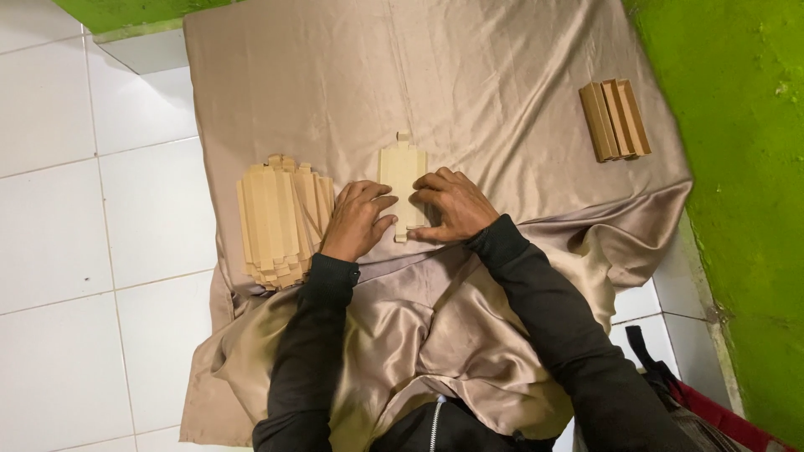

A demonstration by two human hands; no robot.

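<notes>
A flat, pale die-cut cardboard blank [401,172] with tabs at both ends lies on a shiny beige cloth [469,75]. My left hand [356,219] presses on its lower left edge with bent fingers. My right hand [452,205] rests on its lower right edge, fingers curled over the card. Both hands touch the same blank, and its lower part is partly hidden beneath them. Black sleeves cover both my arms.
A loose stack of several similar flat cardboard blanks [280,219] lies just left of my left hand. Three folded brown cardboard boxes [615,120] sit side by side at the cloth's right. White floor tiles [100,218] lie to the left, a green wall [737,184] to the right.
</notes>
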